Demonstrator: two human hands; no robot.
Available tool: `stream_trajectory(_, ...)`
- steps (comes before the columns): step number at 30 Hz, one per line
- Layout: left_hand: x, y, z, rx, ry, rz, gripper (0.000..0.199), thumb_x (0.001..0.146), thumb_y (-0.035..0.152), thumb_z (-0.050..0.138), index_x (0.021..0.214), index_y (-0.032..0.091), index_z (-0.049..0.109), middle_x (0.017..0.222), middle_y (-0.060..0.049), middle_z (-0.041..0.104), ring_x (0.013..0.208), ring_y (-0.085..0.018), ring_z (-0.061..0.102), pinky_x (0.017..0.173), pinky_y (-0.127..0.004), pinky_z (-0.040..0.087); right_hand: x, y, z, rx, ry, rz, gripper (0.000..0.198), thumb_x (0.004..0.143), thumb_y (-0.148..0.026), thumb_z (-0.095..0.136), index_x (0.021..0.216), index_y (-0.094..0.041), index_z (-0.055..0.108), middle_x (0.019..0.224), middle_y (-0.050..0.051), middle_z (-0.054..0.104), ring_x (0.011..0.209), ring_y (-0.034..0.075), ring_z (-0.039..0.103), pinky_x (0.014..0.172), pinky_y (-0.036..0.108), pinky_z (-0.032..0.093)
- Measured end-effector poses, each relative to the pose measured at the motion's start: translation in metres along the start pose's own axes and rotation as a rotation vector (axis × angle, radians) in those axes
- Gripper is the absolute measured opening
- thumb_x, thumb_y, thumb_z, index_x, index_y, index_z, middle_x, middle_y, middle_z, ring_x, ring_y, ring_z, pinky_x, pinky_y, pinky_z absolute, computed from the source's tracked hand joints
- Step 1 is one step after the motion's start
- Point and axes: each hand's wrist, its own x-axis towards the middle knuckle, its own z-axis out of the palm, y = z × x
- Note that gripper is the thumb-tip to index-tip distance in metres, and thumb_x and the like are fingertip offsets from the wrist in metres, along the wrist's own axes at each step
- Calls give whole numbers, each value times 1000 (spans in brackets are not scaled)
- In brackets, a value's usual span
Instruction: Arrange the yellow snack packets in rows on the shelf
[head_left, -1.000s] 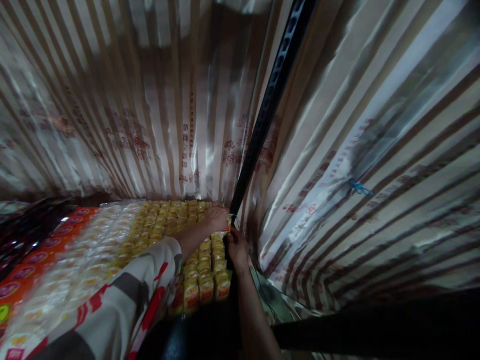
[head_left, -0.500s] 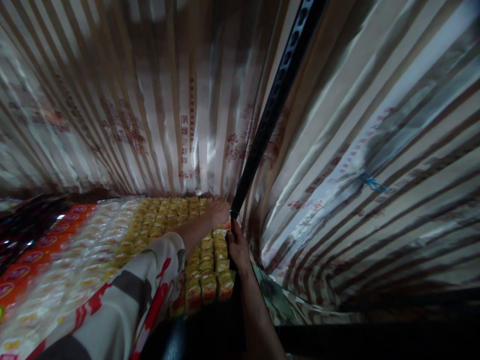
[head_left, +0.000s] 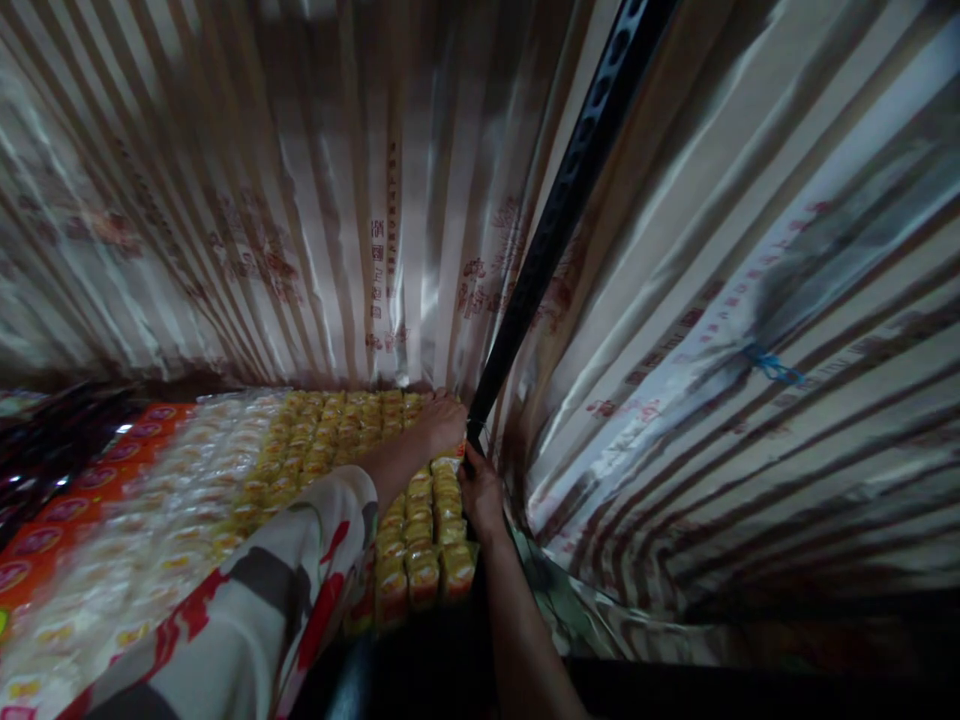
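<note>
Rows of small yellow wrapped packets (head_left: 315,435) stand packed tightly together at the back of the display. My left hand (head_left: 444,425), coming from a patterned sleeve, reaches across them to the far right corner. Its fingers are closed around a yellow and red packet (head_left: 459,450) there, mostly hidden by the hand. My right hand (head_left: 482,495) is beside the right end of the rows, close below the left one. Its fingers curl in towards the same corner, against the foot of the black post; what they grip is hidden.
A black perforated metal post (head_left: 555,220) rises from the corner. Behind hang pleated, printed plastic sheets (head_left: 337,200), with a blue tie (head_left: 776,365) at right. White clear-wrapped packets (head_left: 195,480), an orange strip (head_left: 97,480) and dark shiny packs (head_left: 52,460) lie to the left.
The view has shifted slightly, so post and sheets sit a little further right. Both hands stay at the same corner, with the left hand's fingers now curled down more over the packet.
</note>
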Motion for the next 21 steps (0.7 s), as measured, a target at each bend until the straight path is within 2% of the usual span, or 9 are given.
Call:
stream_trajectory(3, -1, 0, 0, -8, -8, 11, 26, 73, 11, 48, 92, 12, 67, 102, -15, 62, 105, -28, 49, 87, -40, 34, -1, 2, 1, -63, 16, -39, 50, 70, -15, 46, 118, -21, 58, 108, 5, 65, 98, 20, 58, 90, 33, 45)
stream_trajectory(8, 0, -1, 1, -78, -17, 0, 29, 72, 9, 50, 96, 12, 66, 106, -14, 62, 109, -29, 47, 91, -42, 31, -5, 8, 4, -240, 92, 2, 46, 73, -21, 47, 117, -18, 60, 95, 8, 62, 91, 21, 55, 87, 35, 44)
stream_trajectory(11, 0, 0, -1, -109, -49, -31, 35, 70, 6, 51, 101, 13, 65, 111, -15, 60, 112, -29, 46, 93, -41, 30, -5, 12, 4, -220, 71, -3, 47, 75, -24, 47, 120, -18, 57, 96, 8, 61, 89, 20, 55, 86, 34, 44)
stream_trajectory(15, 0, 3, -5, -97, -49, -29, 34, 71, 7, 51, 101, 11, 66, 108, -17, 62, 109, -30, 48, 92, -42, 31, -4, 13, 4, -176, 83, 18, 53, 73, -25, 47, 125, -15, 52, 105, 11, 60, 92, 21, 56, 86, 35, 45)
stream_trajectory(21, -1, 4, -7, -91, -53, -46, 33, 68, 8, 54, 97, 12, 67, 106, -17, 62, 109, -30, 49, 91, -41, 34, -3, 11, 2, -67, 73, 116, 53, 75, -31, 47, 125, -14, 51, 104, 10, 64, 84, 20, 59, 80, 35, 48)
